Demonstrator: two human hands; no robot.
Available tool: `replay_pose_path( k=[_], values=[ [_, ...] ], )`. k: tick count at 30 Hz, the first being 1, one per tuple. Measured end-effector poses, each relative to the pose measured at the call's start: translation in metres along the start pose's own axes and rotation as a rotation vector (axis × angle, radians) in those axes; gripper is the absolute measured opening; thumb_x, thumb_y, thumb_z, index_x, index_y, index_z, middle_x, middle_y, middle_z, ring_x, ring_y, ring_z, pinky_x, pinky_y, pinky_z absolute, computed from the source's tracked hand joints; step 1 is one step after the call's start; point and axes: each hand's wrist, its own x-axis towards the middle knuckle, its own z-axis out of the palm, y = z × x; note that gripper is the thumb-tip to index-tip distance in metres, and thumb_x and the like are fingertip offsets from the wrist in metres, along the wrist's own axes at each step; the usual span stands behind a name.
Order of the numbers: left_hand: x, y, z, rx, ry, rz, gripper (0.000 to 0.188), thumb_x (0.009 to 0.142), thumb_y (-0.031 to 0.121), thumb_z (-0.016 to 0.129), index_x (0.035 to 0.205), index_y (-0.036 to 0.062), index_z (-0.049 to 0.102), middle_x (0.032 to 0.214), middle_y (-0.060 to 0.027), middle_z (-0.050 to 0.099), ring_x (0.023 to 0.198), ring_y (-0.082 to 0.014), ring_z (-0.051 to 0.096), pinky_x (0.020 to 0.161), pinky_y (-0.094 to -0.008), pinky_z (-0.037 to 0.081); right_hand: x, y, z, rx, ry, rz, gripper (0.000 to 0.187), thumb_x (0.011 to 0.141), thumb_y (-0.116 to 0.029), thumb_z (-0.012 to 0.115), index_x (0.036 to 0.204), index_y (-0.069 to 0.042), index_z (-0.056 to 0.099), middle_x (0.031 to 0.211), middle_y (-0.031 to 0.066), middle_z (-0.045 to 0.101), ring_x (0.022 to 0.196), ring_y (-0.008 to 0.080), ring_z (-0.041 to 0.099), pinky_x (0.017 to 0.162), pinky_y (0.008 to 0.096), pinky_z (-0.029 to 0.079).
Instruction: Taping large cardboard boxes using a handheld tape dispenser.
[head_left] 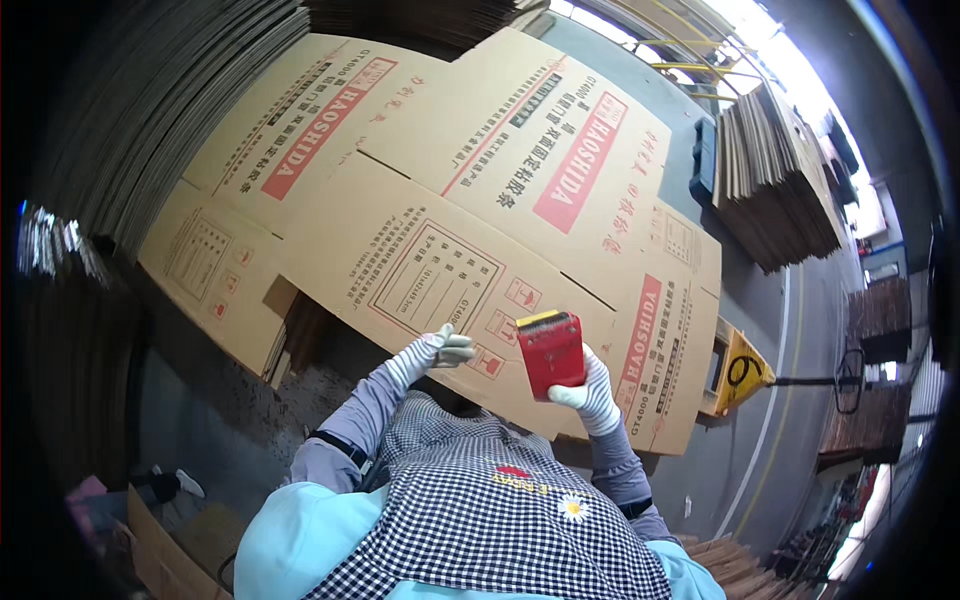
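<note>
In my right hand (594,395), in a white striped glove, is a red block-shaped handheld tool (552,358) with a black and yellow top end. I cannot make out its exact kind. It is held up over the near edge of a flattened printed cardboard box (420,190). My left hand (446,348), gloved the same way, hovers over the near edge of the cardboard with its fingers loosely apart and nothing in them. The flat cardboard lies printed side up, with red labels and slots cut into it.
Dense cardboard stacks (190,100) rise at the left and back. Another cardboard stack (775,175) stands at the right. A yellow pallet jack (745,372) sits beside the pile's right end. At lower left, an open carton (165,560) stands on the floor.
</note>
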Motion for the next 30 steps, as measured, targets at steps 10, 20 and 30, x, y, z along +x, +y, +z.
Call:
replay_pose_path(
  k=[10,20,30],
  values=[
    [-0.053,0.046,0.189,-0.216,-0.11,0.732,0.082,0.093,0.05,0.058,0.151,0.0036,0.024,0.154,-0.0109,0.031,0.141,-0.0217,0.03,0.115,-0.0381,0.025,0.02,-0.029,-0.05,-0.665,-0.579,-0.189,0.062,0.073,-0.021,0.083,0.125,-0.003,0.057,0.103,0.01,0.065,0.093,0.0176,0.06,0.087,0.0317,0.049],
    [-0.167,-0.033,0.158,-0.511,0.532,1.217,0.077,0.091,0.047,0.062,0.146,0.0037,0.03,0.147,-0.0119,0.037,0.135,-0.0231,0.036,0.112,-0.0388,0.03,0.087,-0.018,0.111,-0.625,-1.316,-0.02,0.07,0.069,-0.013,0.085,0.129,0.001,0.052,0.105,0.0099,0.065,0.091,0.0184,0.06,0.085,0.0321,0.051],
    [-0.209,-0.094,0.175,-0.711,0.782,1.413,0.073,0.088,0.045,0.065,0.141,0.0038,0.036,0.141,-0.0129,0.044,0.13,-0.0244,0.042,0.108,-0.0394,0.034,0.082,0.011,0.187,-0.66,-1.728,-0.095,0.065,0.071,-0.015,0.085,0.125,0.002,0.054,0.104,0.0094,0.065,0.091,0.0174,0.059,0.084,0.0317,0.051]
  ],
)
